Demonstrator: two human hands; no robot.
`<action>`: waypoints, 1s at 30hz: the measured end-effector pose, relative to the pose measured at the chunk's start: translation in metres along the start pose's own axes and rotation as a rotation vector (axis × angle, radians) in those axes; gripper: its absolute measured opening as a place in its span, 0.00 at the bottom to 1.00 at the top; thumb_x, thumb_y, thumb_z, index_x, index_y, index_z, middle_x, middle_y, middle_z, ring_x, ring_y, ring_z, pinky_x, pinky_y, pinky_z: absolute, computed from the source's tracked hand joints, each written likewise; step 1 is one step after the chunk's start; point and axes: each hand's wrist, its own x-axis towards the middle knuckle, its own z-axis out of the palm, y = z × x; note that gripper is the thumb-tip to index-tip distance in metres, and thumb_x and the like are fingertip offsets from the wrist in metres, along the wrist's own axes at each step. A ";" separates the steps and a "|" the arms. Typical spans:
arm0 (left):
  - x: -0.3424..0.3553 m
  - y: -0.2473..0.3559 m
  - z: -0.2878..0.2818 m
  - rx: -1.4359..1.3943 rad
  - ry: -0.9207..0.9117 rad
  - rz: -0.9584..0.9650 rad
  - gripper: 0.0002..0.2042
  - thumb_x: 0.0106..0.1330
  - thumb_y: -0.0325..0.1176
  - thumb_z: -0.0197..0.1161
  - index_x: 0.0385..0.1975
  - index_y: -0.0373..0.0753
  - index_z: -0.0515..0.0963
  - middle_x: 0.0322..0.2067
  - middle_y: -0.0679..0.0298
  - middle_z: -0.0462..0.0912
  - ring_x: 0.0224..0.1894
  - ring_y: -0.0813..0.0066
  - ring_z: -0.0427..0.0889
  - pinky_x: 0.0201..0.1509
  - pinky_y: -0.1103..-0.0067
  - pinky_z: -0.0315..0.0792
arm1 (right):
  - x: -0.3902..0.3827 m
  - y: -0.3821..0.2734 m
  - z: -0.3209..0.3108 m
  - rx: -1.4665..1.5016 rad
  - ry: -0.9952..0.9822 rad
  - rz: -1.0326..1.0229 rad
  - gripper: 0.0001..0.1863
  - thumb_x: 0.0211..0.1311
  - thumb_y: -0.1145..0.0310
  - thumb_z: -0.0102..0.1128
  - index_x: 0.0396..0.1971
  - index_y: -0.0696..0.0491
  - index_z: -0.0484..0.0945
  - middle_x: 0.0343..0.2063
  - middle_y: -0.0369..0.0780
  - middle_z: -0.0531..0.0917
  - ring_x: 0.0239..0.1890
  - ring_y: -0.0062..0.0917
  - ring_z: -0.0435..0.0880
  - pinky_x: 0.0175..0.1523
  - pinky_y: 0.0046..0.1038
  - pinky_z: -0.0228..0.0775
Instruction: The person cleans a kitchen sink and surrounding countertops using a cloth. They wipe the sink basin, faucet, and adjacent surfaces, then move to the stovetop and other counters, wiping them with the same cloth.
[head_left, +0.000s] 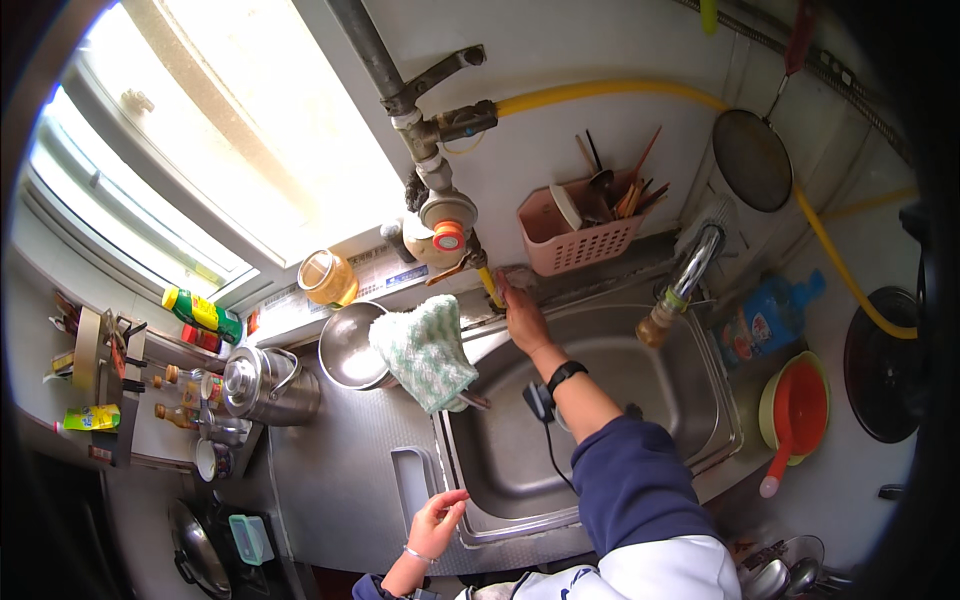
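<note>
My right hand (527, 322) reaches over the sink (590, 480) to its back rim by the wall. Its fingers press on a small pinkish-grey cloth (516, 277), partly hidden by the hand, beside the yellow gas hose. My left hand (437, 525) hovers over the counter at the sink's front left corner, its fingers loosely bent and apart, with nothing in them. Between the two, a green-and-white towel (428, 350) hangs over the sink's left edge and partly covers a steel bowl (347, 345). The faucet (690, 268) stands right of my right hand.
A pink basket (585, 245) of utensils sits behind the sink. The gas valve (448, 222) juts out close to my right hand. On the left stand a steel pot (268, 385) and a honey-coloured jar (328, 278). At right are a blue bottle (768, 318) and a red ladle (800, 405).
</note>
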 end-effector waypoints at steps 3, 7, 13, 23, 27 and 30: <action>0.000 -0.001 -0.001 0.035 -0.048 0.003 0.13 0.68 0.32 0.59 0.49 0.35 0.78 0.46 0.62 0.82 0.46 0.78 0.80 0.49 0.81 0.74 | 0.004 -0.007 0.000 0.085 0.162 -0.057 0.32 0.60 0.83 0.43 0.66 0.47 0.61 0.45 0.48 0.78 0.45 0.44 0.77 0.50 0.38 0.69; -0.001 0.002 -0.002 -0.002 -0.072 -0.029 0.13 0.68 0.32 0.59 0.49 0.35 0.77 0.46 0.62 0.82 0.47 0.78 0.80 0.50 0.81 0.73 | 0.037 -0.012 -0.008 0.135 0.296 -0.156 0.32 0.58 0.83 0.46 0.64 0.48 0.64 0.39 0.47 0.79 0.42 0.43 0.77 0.47 0.39 0.69; -0.002 0.005 -0.010 0.021 -0.058 -0.024 0.13 0.69 0.32 0.59 0.49 0.35 0.77 0.45 0.62 0.82 0.46 0.78 0.80 0.50 0.81 0.74 | 0.008 -0.014 -0.002 -0.012 0.201 -0.099 0.33 0.57 0.83 0.46 0.66 0.51 0.60 0.43 0.48 0.78 0.44 0.44 0.76 0.51 0.38 0.67; -0.004 0.000 -0.010 0.007 -0.100 -0.039 0.14 0.69 0.32 0.59 0.50 0.34 0.76 0.45 0.61 0.83 0.47 0.78 0.80 0.52 0.81 0.73 | 0.033 -0.030 -0.016 -0.032 0.195 -0.118 0.29 0.60 0.80 0.47 0.64 0.52 0.63 0.43 0.46 0.79 0.44 0.42 0.76 0.50 0.38 0.67; -0.004 0.002 -0.011 -0.003 -0.106 -0.080 0.14 0.69 0.32 0.59 0.51 0.34 0.76 0.45 0.61 0.82 0.47 0.78 0.80 0.52 0.81 0.73 | 0.022 -0.038 -0.007 0.087 0.380 -0.090 0.19 0.64 0.69 0.53 0.55 0.56 0.71 0.36 0.44 0.81 0.37 0.39 0.78 0.46 0.36 0.69; -0.004 0.004 -0.010 0.005 -0.121 -0.087 0.14 0.69 0.32 0.59 0.51 0.34 0.76 0.45 0.61 0.83 0.47 0.78 0.80 0.52 0.81 0.73 | 0.046 -0.046 -0.003 0.615 0.507 0.375 0.17 0.63 0.59 0.60 0.42 0.59 0.77 0.29 0.40 0.81 0.31 0.29 0.76 0.41 0.30 0.69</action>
